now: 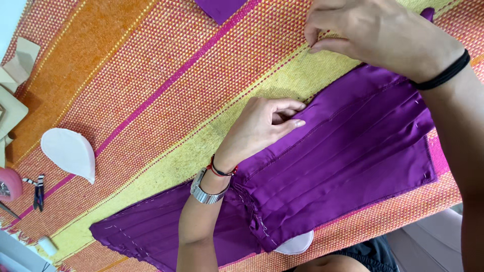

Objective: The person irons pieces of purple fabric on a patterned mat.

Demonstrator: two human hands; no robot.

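— two hands on one piece, see? the purple pleated fabric lies slantwise across the striped woven mat, running toward its near edge.

— what's the left hand doing?

— fingers curled shut, thumb and fingertips pinching the cloth's upper edge, probably so the folds stay flat.

— and the right hand?

— near the mat's far edge, thumb and forefinger closed in a pinch right at the fabric's end. whether they grip thread, a pin or cloth i can't tell.

— anything else about?

— a white teardrop pattern piece and small snips toward the mat's left edge, well apart from the hands. another white piece peeks from under the fabric.
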